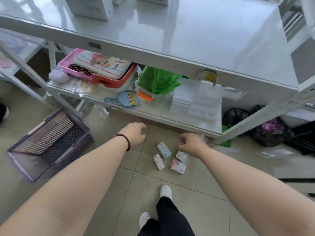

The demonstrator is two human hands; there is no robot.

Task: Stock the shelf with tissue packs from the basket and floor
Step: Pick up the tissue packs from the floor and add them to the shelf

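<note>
Several small tissue packs lie on the tiled floor in front of the white shelf unit: a light blue pack, a white pack, a pink-and-white pack and one more pack partly under my right hand. My right hand hovers just above them, fingers loosely curled, holding nothing. My left hand, with a dark bead bracelet at the wrist, reaches forward above the floor left of the packs, fingers bent and empty. The purple basket lies tipped on the floor at left and looks empty.
The lower shelf holds a pink tray with a bear-print pack, a blue dustpan with brush, a green bag and clear plastic boxes. Black bags lie at right. My white shoes stand near the bottom.
</note>
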